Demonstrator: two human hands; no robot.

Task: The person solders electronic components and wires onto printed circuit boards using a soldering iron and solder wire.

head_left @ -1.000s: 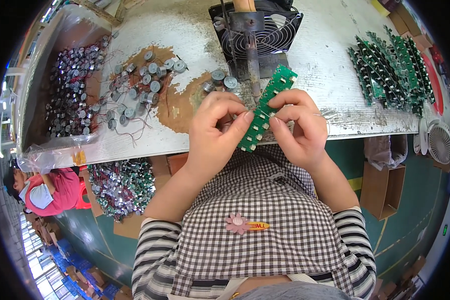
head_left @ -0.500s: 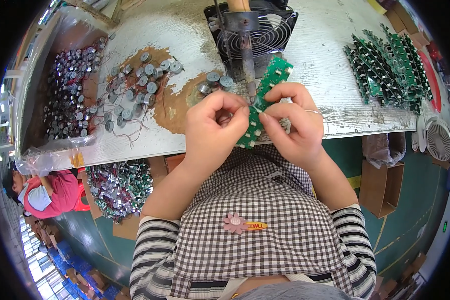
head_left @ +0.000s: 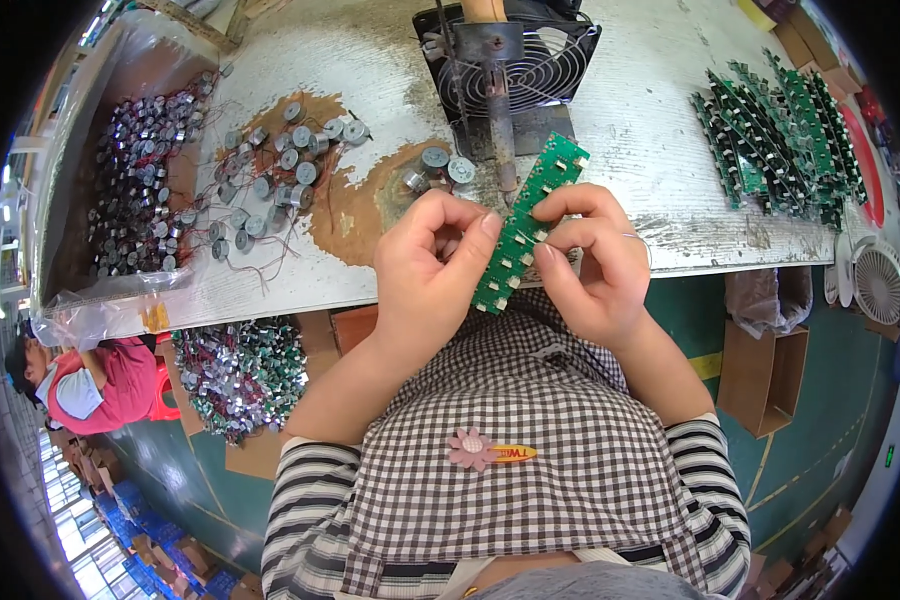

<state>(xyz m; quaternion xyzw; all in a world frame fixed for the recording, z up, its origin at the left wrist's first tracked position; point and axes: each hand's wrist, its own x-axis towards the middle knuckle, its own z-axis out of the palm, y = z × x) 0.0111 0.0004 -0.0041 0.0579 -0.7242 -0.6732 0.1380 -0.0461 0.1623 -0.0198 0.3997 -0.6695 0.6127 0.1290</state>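
A long green circuit board [head_left: 535, 205] with small white connectors is held at a slant between my two hands, just below the soldering iron's tip. My left hand [head_left: 428, 270] is closed, thumb and forefinger pressed together at the board's left edge; what lies inside its curled fingers is mostly hidden. On the other edge, the fingertips of my right hand [head_left: 598, 262] grip the board near its middle. Thin pale wire ends seem to lie on the board between the hands, too small to make out. The soldering iron [head_left: 502, 140] points down behind the board, apart from it.
Behind the iron stands a black fan [head_left: 545, 70]. Small round motors [head_left: 290, 160] with red wires lie on the left of the white table [head_left: 650, 130], beside a plastic-lined box [head_left: 70, 170] of more. Circuit boards [head_left: 780, 140] are piled at right. Two loose motors [head_left: 448, 165] sit near my left hand.
The board has come down slightly toward me, away from the iron's tip. My right fingers have opened a little and my left thumb has shifted up along the edge.
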